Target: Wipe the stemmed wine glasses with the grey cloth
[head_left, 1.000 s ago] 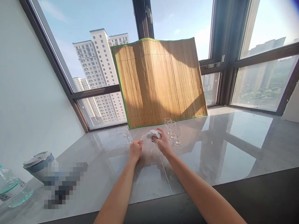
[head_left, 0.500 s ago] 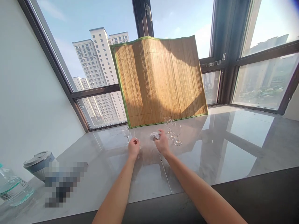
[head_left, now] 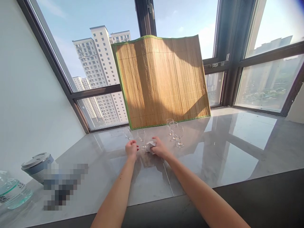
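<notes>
My left hand (head_left: 131, 148) rests on the grey marble counter (head_left: 213, 158) with its fingers curled and nothing in them, just left of an upright small wine glass (head_left: 142, 137). My right hand (head_left: 161, 148) presses a crumpled white cloth (head_left: 149, 146) onto the counter next to that glass's foot, fingers closed over it. Another small glass (head_left: 127, 133) stands further left. Three more glasses (head_left: 175, 133) stand in a cluster to the right of my right hand.
A bamboo mat (head_left: 161, 82) leans against the window behind the glasses. At the left counter edge are a lidded travel cup (head_left: 35, 163), a water bottle (head_left: 11, 190) and a blurred object (head_left: 63, 186). A white wall closes the left side.
The glass that my left hand held tilted while the cloth wiped it now stands upright on the counter. My left hand has come off it, and my right hand has lowered the cloth to the counter.
</notes>
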The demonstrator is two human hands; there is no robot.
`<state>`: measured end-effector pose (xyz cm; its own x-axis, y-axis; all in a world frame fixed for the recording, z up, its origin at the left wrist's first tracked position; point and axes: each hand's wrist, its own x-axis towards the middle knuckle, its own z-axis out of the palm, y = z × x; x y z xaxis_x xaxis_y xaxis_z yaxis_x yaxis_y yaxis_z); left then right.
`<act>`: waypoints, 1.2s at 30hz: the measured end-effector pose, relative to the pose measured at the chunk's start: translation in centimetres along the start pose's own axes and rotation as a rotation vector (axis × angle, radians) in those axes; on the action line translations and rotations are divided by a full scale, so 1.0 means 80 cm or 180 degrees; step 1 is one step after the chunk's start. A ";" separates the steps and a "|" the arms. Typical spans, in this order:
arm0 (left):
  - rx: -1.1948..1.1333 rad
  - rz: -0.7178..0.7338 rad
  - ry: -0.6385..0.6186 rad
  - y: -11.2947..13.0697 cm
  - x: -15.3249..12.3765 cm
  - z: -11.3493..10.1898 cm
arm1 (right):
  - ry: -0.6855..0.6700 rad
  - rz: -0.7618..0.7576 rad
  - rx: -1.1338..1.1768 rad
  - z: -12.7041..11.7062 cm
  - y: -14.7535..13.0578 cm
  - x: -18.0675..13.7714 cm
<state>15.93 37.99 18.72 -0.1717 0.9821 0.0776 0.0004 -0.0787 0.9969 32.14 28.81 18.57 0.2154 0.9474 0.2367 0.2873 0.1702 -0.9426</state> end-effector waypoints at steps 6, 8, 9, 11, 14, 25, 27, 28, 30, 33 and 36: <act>-0.0673 -0.0156 0.0790 0.005 0.022 -0.024 | -0.0787 -0.0913 -0.1436 0.012 -0.014 -0.018; -0.1187 -0.0256 0.0488 0.007 0.024 -0.024 | -0.1001 -0.1146 -0.1760 0.018 -0.021 -0.021; -0.1413 -0.0331 0.0293 0.008 0.024 -0.024 | -0.1070 -0.1226 -0.1875 0.020 -0.024 -0.022; -0.1672 -0.0520 -0.0054 0.010 0.025 -0.023 | -0.1158 -0.1207 -0.2042 0.024 -0.028 -0.021; -0.1728 -0.0781 -0.0300 0.010 0.026 -0.023 | -0.1174 -0.0965 -0.2184 0.027 -0.028 -0.017; -0.1258 -0.0597 -0.0191 0.003 0.024 -0.014 | -0.0705 -0.0513 -0.2550 0.015 -0.021 -0.008; -0.1209 -0.0506 -0.0200 0.001 0.024 -0.013 | -0.0521 -0.0253 -0.2575 0.006 -0.016 -0.003; -0.1176 -0.0450 -0.0212 0.000 0.023 -0.013 | -0.0412 -0.0136 -0.2568 0.001 -0.013 0.001; -0.1085 -0.0343 -0.0236 -0.001 0.022 -0.013 | -0.0180 0.0047 -0.2534 -0.011 -0.003 0.009; -0.0996 -0.0247 -0.0294 -0.001 0.020 -0.013 | 0.0053 0.0232 -0.2436 -0.025 0.011 0.020; -0.0938 -0.0180 -0.0347 -0.001 0.018 -0.014 | 0.0127 0.0292 -0.2302 -0.033 0.020 0.027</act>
<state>14.61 39.24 18.71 -0.0567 0.9976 0.0388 -0.2941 -0.0539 0.9542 35.51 30.40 18.15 0.2981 0.9363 0.1856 0.8082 -0.1441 -0.5710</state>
